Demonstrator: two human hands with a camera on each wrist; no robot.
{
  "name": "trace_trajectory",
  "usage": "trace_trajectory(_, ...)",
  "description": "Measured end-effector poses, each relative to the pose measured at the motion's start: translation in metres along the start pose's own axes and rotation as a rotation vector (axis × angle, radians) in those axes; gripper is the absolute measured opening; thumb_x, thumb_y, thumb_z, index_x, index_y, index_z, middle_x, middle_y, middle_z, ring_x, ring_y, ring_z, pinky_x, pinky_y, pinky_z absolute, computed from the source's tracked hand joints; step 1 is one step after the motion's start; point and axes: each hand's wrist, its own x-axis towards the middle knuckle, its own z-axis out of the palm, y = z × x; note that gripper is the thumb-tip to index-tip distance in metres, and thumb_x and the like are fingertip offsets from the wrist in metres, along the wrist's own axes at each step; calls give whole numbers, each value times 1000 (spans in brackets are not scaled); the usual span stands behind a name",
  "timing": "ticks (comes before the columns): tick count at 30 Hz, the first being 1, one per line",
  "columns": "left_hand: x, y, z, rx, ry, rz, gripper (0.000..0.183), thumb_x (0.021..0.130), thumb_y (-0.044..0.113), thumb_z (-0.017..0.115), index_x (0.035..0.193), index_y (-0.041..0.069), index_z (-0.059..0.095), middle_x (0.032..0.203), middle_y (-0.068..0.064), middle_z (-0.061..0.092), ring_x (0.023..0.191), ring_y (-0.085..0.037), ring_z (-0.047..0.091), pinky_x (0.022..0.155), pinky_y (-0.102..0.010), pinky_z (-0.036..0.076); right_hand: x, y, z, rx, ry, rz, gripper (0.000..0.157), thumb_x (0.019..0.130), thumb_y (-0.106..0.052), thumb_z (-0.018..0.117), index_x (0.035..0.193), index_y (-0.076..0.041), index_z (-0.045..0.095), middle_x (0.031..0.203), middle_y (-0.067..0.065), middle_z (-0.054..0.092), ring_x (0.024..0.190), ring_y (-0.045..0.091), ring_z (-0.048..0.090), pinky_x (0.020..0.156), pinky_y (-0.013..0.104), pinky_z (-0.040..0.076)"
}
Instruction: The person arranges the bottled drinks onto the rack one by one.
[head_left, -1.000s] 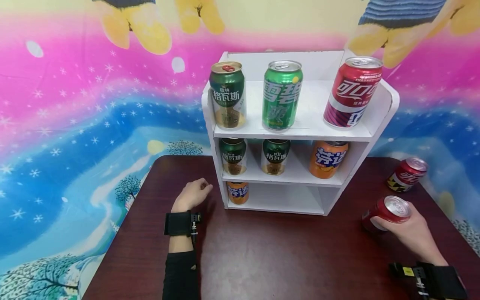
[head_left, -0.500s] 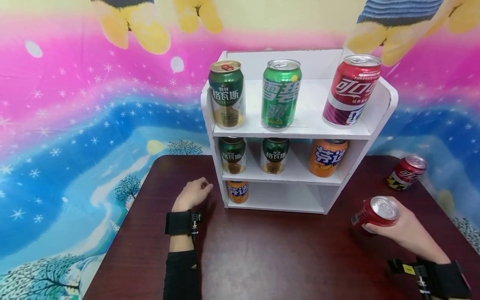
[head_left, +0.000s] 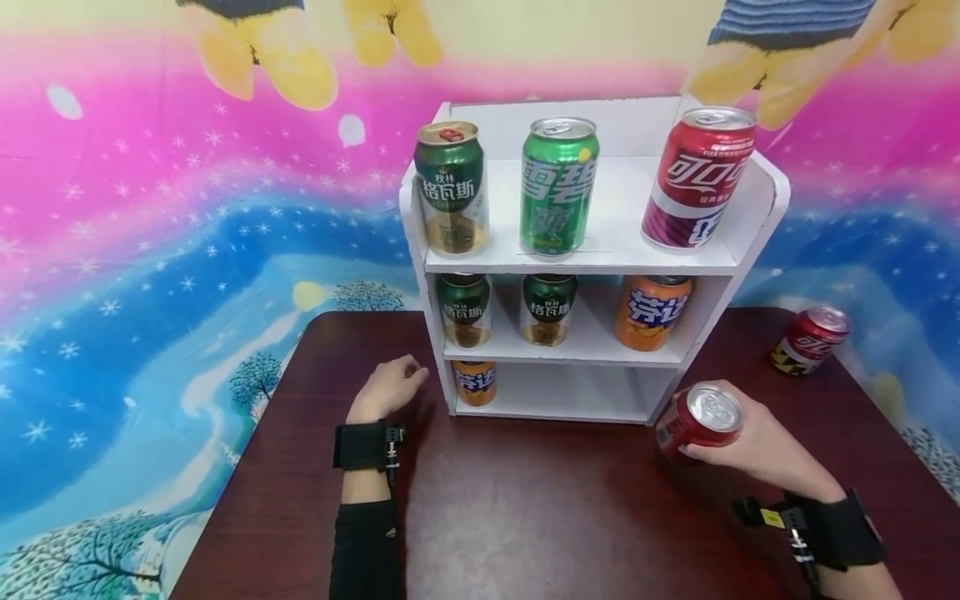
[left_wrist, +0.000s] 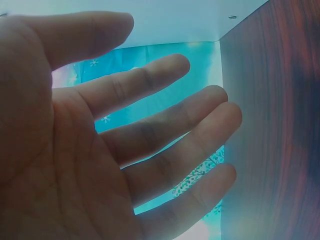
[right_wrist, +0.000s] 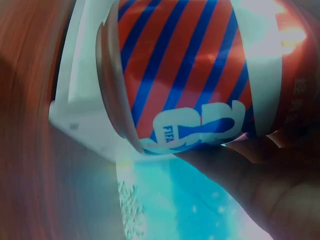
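Note:
My right hand [head_left: 750,437] grips a red soda can [head_left: 697,425], thumb on the near side, close to the lower right corner of the white shelf [head_left: 555,354]. In the right wrist view the can [right_wrist: 185,65] shows blue and red stripes at its base, and my thumb and fingers wrap its lower side. My left hand [head_left: 386,387] rests by the table's left part, beside the shelf, holding nothing. The left wrist view shows that hand [left_wrist: 125,130] with relaxed, spread fingers.
The top tier holds a dark green can [head_left: 452,187], a bright green can [head_left: 558,187] and a red can [head_left: 697,179]. Two dark green cans and an orange can [head_left: 651,312] stand mid-tier; another orange can [head_left: 475,383] sits below. A red can [head_left: 810,340] stands back right.
My right hand has carried the red soda can leftward across the table to the shelf's lower right corner. The left hand has stayed in place.

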Motion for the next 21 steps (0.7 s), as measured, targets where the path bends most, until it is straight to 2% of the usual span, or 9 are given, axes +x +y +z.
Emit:
trace_trajectory(5, -2, -1, -2, 4, 7, -2, 30, 98, 31, 50, 111, 7, 61, 90, -6, 62, 74, -20, 53, 66, -36, 44, 18, -11, 19, 102, -65, -53, 67, 76, -18, 81, 130, -8, 41, 114, 8, 57, 95, 16, 58, 74, 28, 52)
trace_trajectory(10, -2, -3, -2, -1, 7, -2, 31, 98, 33, 49, 112, 7, 61, 89, -6, 61, 75, -20, 53, 66, -36, 44, 36, -18, 42, 181, -122, -95, 67, 75, -18, 82, 129, -10, 43, 112, 5, 57, 96, 19, 58, 77, 29, 52)
trace_trajectory(15, 0, -2, -2, -1, 8, -7, 32, 98, 33, 49, 112, 7, 61, 90, -6, 61, 76, -20, 54, 67, -37, 44, 52, -21, 60, 217, -148, -110, 67, 74, -21, 83, 127, -10, 44, 111, 5, 58, 97, 20, 59, 80, 30, 51)
trace_trajectory(21, -1, -2, -2, -6, 7, -5, 32, 98, 34, 49, 113, 8, 61, 90, -5, 62, 76, -20, 55, 67, -37, 45, 62, -21, 72, 237, -151, -98, 67, 74, -22, 82, 128, -8, 44, 113, 7, 58, 99, 24, 57, 82, 30, 50)
